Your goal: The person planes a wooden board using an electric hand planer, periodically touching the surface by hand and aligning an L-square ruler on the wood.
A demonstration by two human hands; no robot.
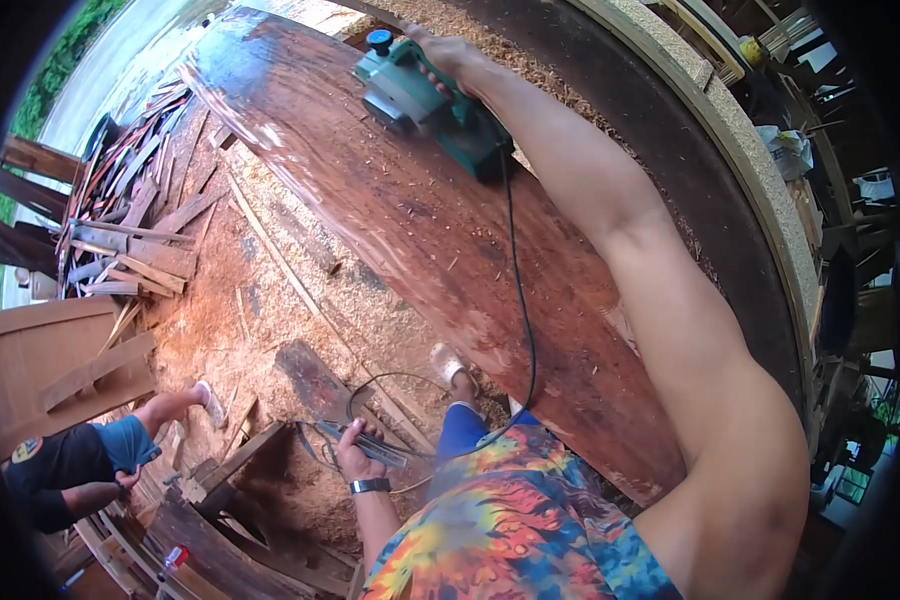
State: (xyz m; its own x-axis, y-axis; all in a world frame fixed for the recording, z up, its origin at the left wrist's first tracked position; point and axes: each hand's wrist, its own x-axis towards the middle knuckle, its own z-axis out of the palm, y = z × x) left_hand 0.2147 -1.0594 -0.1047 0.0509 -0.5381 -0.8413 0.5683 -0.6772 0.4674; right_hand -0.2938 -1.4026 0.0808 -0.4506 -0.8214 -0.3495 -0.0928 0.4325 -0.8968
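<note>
My right hand (pixel 445 62) is closed on the handle of a green electric planer (pixel 425 105) with a blue front knob. The planer rests on the far part of a wide reddish-brown wooden slab (pixel 370 200). From its rear a black cord (pixel 522 290) runs down across the slab and loops towards my waist. My left hand (pixel 358 455), with a dark band at the wrist, is wrapped round a narrow grey object (pixel 385 452) low beside my body. Cords run near this object, which looks like a power strip; my fingers hide part of it.
Wood shavings (pixel 280 240) cover the ground left of the slab. A loose dark board (pixel 320 380) lies there. Scrap wood strips (pixel 135 220) are heaped at the upper left. Another person (pixel 80 470) is at the lower left, near stacked timbers (pixel 200 530). A dark beam (pixel 690 150) runs along the right.
</note>
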